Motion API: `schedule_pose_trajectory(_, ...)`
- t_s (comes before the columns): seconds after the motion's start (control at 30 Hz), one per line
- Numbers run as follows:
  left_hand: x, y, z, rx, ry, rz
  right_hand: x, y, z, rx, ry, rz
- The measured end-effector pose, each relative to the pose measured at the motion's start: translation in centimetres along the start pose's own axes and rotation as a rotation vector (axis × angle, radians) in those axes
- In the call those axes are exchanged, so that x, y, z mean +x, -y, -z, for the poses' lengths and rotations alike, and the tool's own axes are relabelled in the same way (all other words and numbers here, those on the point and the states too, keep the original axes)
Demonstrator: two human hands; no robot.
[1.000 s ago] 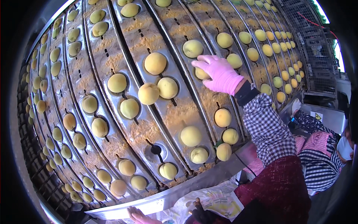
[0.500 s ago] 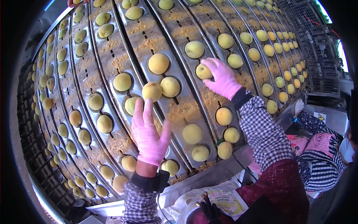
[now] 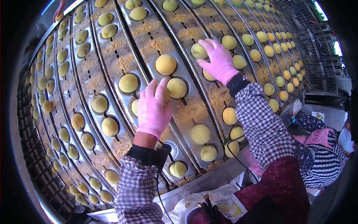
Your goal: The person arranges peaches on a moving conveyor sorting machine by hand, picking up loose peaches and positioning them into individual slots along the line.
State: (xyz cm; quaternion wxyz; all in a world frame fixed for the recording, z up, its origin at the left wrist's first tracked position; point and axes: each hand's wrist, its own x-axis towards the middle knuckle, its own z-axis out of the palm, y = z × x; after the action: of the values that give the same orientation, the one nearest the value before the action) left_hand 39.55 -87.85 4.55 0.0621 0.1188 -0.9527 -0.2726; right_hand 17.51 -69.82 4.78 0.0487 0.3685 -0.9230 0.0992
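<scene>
Yellow peaches sit in the metal cups of a wide slatted conveyor. My left hand (image 3: 153, 110), in a pink glove, closes over a peach (image 3: 166, 96) that is mostly hidden behind its fingers. Beside that hand lie another peach (image 3: 177, 88) and a partly covered one (image 3: 134, 107). My right hand (image 3: 220, 62), also gloved in pink, has thumb and fingers around the sides of a greenish-yellow peach (image 3: 198, 51), which is still in its cup. Below its palm a further peach (image 3: 209, 75) shows in part.
Brown pulp coats parts of the conveyor slats (image 3: 194, 109). A metal rail (image 3: 209, 172) runs along the near edge. At the right, a co-worker in a striped garment (image 3: 324, 164) stands close by a wire-mesh guard (image 3: 321, 71). Another person's hand (image 3: 59, 13) shows at upper left.
My right hand has moved up from one peach to the one above it. My left hand has moved up and closed over a peach. Nearby peaches sit slightly further right in the picture.
</scene>
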Motion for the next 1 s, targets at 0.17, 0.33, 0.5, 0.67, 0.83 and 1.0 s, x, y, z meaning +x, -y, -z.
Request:
schedule_pose_trajectory(0.17, -6.6, 0.8, 2.7, -0.274, -0.014, -0.061, 3.1, 0.5, -1.5, -0.013, 0.118, -0.372)
schedule_pose_trajectory(0.33, -14.1, 3.8, 3.7, -0.381, -0.059, 0.096, 4.2, -1.2, -2.2, 0.111, 0.166, -0.558)
schedule_pose_trajectory(0.5, -17.0, 5.7, 4.5, -0.401, -0.093, 0.242, 2.5, 2.2, -1.5, -0.137, -0.035, -0.405)
schedule_pose_trajectory(0.67, -18.0, 6.7, 4.1, -0.462, -0.147, 0.341, -3.2, 9.4, -0.1, 0.023, 0.173, -0.079)
schedule_pose_trajectory(0.83, -18.4, 7.0, 3.3, -0.397, -0.189, 0.338, -7.9, 13.7, -3.1, -0.235, 0.147, 0.088)
schedule_pose_trajectory(1.0, -18.4, 6.9, 3.0, -0.393, -0.182, 0.366, -7.1, 13.9, -2.5, -0.135, 0.226, 0.000)
